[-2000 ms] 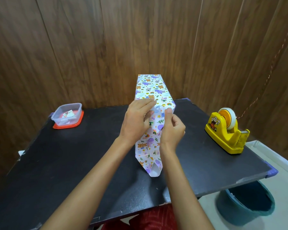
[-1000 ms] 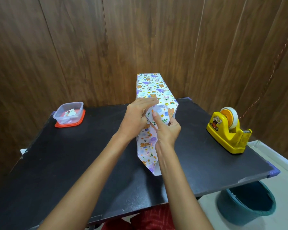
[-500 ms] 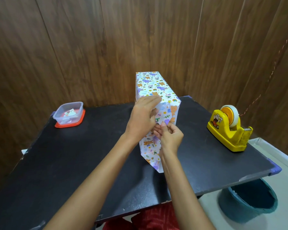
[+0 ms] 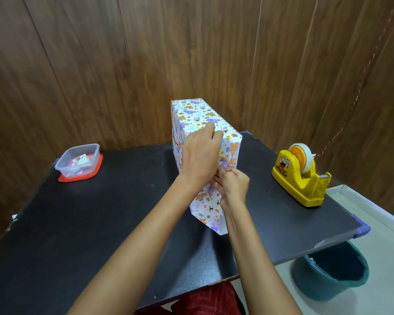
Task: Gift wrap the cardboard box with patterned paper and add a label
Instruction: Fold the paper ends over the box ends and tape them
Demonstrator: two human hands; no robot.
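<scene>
Head view: I see the box (image 4: 198, 114) standing on the black table (image 4: 89, 223), just past the centre towards 12 o'clock, with its long axis running away from me. It is already covered in the paper (image 4: 210, 214), which is white with small bears and rainbows. At the near end the paper comes down in a pointed flap that reaches the tabletop at 6 o'clock of the box.

My left hand (image 4: 200, 155) lies over the near end face with its back to the camera. Its fingers are fairly straight and reach up to the top edge, pressing the paper against the box without gripping it. My right hand (image 4: 233, 185) sits just below it, at 5 o'clock of the left hand and touching it. Its fingers are curled in and pinch a fold of the paper against the end face. I cannot tell how much of the fold it has.

A yellow tape dispenser (image 4: 300, 176) stands at 3 o'clock on the table, well apart from the box. A clear tub (image 4: 79, 162) on a red lid sits at 10 o'clock, with a small printed card (image 4: 80, 159) inside. A teal bucket (image 4: 332, 273) stands on the floor at 5 o'clock, under the table's corner.
</scene>
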